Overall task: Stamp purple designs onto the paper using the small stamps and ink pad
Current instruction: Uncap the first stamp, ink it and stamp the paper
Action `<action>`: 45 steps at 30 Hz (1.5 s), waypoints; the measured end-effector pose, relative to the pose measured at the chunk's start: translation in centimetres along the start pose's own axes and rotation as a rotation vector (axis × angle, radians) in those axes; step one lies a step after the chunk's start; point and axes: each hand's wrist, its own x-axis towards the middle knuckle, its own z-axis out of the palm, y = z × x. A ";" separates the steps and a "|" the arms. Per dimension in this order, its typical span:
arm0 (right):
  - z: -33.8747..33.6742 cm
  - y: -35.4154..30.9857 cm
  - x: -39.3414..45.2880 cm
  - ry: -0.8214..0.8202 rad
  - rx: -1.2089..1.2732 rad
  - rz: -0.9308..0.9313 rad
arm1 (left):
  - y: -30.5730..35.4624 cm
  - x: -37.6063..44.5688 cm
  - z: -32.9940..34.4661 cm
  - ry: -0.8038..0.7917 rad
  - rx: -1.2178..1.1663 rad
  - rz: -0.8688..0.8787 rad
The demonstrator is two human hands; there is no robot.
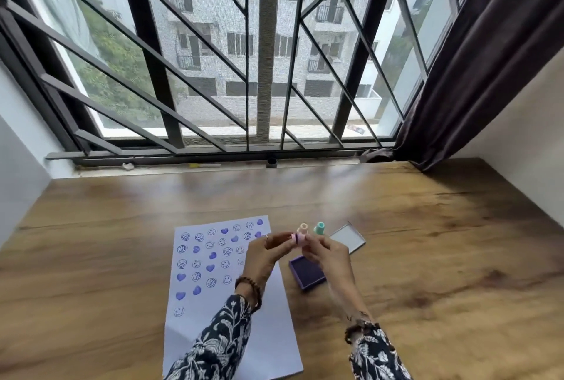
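- Head view: paper (268, 312) lies at the surface's (427, 257) near edge, its far half filled with purple hearts and smileys, near half blank.
- Left hand (262, 254) and right hand (328, 254) pinch a pink stamp (297, 238) together, each grip closed on it.
- Open ink pad (306, 271) just right of the paper; peach stamp (303, 227) and green stamp (319, 228) beyond.

White paper (268, 312) scattered with purple hearts and smiley faces; purple ink pad (306, 272) beside it, its lid (348, 239) pale grey. Three stamps: lilac-pink (297, 239) between the fingers, peach (303, 227) and mint green (319, 228) behind (both pastel). Brown wood-grain table (427, 257), dark sleeves (219, 346) with a white floral print, brown bead bracelets (248, 285).
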 end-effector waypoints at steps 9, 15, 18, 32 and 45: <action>-2.7 2.2 -0.8 0.060 0.368 0.156 | -2.9 1.2 -0.9 0.043 0.777 0.199; -3.4 3.2 -1.0 0.253 -0.465 -0.042 | -3.8 1.9 -0.7 -0.026 0.964 0.218; -3.1 2.5 -2.1 0.229 -0.730 -0.162 | -4.2 1.4 -1.0 -0.140 1.031 0.203; -1.9 3.9 -2.8 0.093 -1.082 -0.387 | -6.9 0.3 -2.0 -0.124 1.170 0.409; -0.3 0.6 1.5 -0.254 -1.434 -0.121 | -7.5 0.5 -2.2 -0.129 1.161 0.375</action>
